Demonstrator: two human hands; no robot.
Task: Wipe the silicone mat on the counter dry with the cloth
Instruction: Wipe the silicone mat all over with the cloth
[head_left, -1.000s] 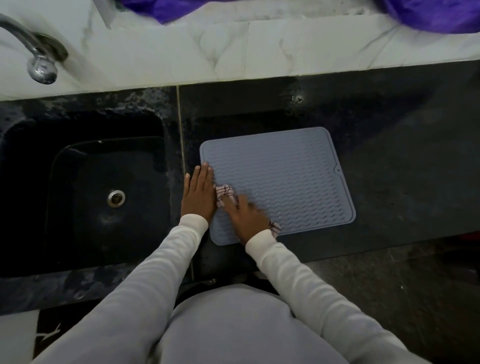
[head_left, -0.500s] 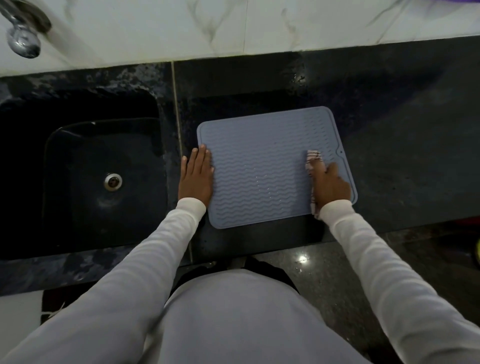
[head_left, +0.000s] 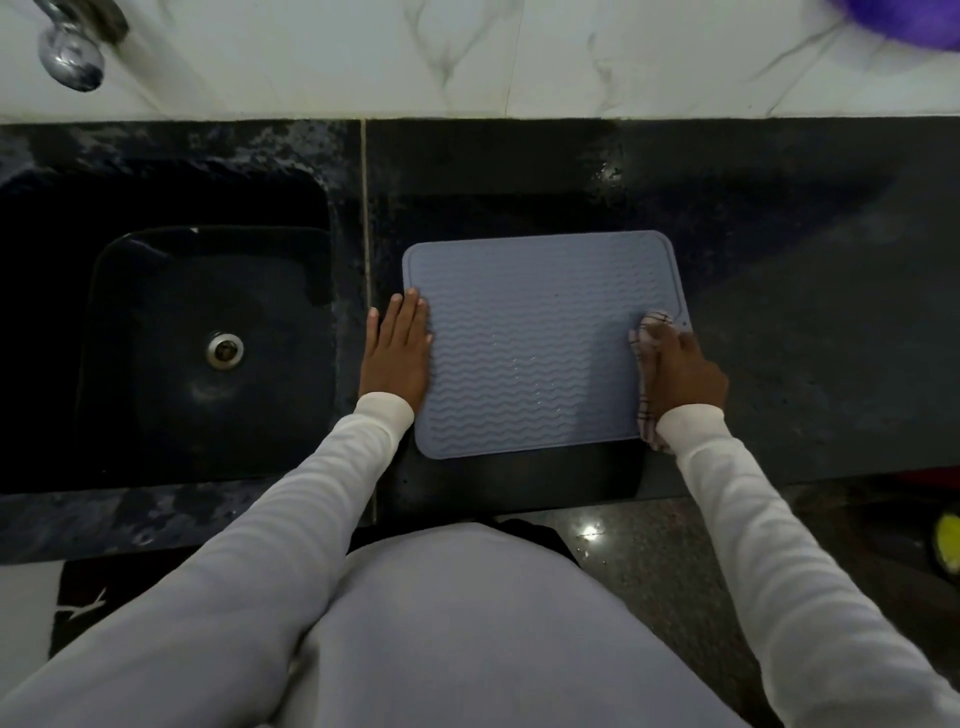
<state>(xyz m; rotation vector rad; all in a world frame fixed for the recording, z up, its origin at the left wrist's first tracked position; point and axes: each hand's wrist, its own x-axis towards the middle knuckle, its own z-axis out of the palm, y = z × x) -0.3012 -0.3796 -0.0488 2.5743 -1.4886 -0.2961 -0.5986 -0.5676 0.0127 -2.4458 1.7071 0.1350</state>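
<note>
Counter (head_left: 779, 338) mat (head_left: 530, 343) lies lengthwise left-right, flat.

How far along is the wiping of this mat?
Midway, by the look of it. The right hand presses the cloth on the mat's right edge, while the left hand lies flat on its left edge. Small glints in the mat's middle look like droplets left to wipe.

Silicone mat (head_left: 530, 353): matt, wavy-ribbed. Cloth (head_left: 647, 405): checked woven fabric. Counter (head_left: 805, 312): dark polished stone. Tap (head_left: 72, 54): shiny metal.
</note>
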